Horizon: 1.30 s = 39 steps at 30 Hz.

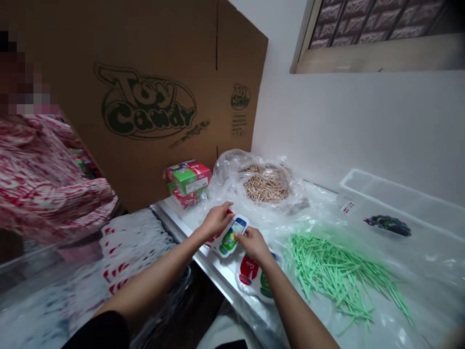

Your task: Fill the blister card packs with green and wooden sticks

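Note:
Between my two hands is a candy pack [229, 241] with a white edge and a green and blue bottle print. My left hand [218, 220] grips its upper left side, over a red part. On the right, my right hand [255, 245] pinches its edge with thumb and fingers. A second candy pack [248, 269], with red "Cola" and green bottle prints, lies on the table under my right wrist and is partly hidden by it. Right of that forearm lies a loose heap of light green sticks [337, 271].
A clear bag of thin brown sticks [267, 188] stands behind my hands, beside two stacked candy boxes [189, 177]. A large "Toy Candy" carton [152, 43] rises behind. Many white packs [134, 242] fill a container at left, near a person in red and white [47, 179]. At right is a translucent bin [392, 194].

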Available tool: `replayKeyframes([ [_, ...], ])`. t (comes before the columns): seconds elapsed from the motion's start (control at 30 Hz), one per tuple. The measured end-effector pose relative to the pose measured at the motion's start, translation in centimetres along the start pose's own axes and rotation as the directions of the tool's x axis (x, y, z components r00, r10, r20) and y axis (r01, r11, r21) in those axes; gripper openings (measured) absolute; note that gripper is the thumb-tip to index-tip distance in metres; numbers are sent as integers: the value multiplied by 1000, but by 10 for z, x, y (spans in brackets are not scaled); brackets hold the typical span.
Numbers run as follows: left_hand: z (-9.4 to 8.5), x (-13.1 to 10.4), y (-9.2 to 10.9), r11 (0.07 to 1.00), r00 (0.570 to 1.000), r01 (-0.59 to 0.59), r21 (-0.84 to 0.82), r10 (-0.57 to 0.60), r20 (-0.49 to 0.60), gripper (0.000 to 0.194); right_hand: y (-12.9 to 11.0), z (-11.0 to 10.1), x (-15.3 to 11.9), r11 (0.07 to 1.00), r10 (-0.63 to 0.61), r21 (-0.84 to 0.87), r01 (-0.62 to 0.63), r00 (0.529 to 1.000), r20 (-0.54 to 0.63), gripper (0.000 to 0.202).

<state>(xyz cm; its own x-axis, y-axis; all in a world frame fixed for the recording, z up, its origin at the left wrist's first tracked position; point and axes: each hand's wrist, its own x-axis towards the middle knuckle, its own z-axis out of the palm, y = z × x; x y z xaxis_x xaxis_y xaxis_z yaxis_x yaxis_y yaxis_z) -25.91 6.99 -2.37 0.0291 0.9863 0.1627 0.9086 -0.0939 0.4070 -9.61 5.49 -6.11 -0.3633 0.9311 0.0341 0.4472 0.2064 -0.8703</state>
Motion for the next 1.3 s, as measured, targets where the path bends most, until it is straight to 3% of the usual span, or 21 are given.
replayKeyframes([
  [0.1, 3, 0, -2, 997, 1000, 12, 82, -11, -22, 48, 0, 1, -5, 997, -13, -83, 11, 1000, -27, 22],
  [0.2, 18, -13, 16, 985, 998, -60, 160, 64, -25, 42, 7, -26, -31, 991, -52, -126, 45, 997, -58, 24],
  [0.37, 59, -26, 50, 989, 956, -28, 148, -17, 292, 44, 32, -95, -81, 986, 53, -143, -80, 981, -185, 27],
  [0.47, 73, -20, 54, 990, 942, -18, 141, -31, 334, 27, 46, -122, -102, 978, 120, -139, -155, 966, -230, 29],
  [0.53, 75, -16, 53, 991, 941, -35, 127, -10, 339, 17, 52, -127, -111, 975, 143, -129, -179, 958, -248, 30],
  [0.67, 67, -20, 55, 990, 943, -95, 104, 56, 329, 13, 56, -119, -119, 984, 133, -81, -156, 962, -237, 32],
  [0.87, 55, -35, 62, 977, 943, -186, 100, 149, 297, 34, 50, -104, -117, 989, 61, -119, -85, 979, -192, 29],
  [1.0, 38, -44, 64, 962, 938, -272, 10, 263, 227, 28, 50, -98, -112, 990, 76, -92, -103, 962, -264, 31],
  [1.13, 2, -57, 71, 905, 907, -352, -237, 392, 151, 27, 52, -91, -103, 981, 180, 128, -145, 926, -331, 60],
  [1.2, -14, -62, 74, 871, 900, -348, -348, 414, 136, 29, 50, -88, -99, 937, 214, 325, -125, 943, -255, 67],
  [1.3, -24, -65, 78, 814, 912, -275, -512, 389, 128, 31, 48, -87, -96, 816, 142, 576, -54, 984, -110, 54],
])
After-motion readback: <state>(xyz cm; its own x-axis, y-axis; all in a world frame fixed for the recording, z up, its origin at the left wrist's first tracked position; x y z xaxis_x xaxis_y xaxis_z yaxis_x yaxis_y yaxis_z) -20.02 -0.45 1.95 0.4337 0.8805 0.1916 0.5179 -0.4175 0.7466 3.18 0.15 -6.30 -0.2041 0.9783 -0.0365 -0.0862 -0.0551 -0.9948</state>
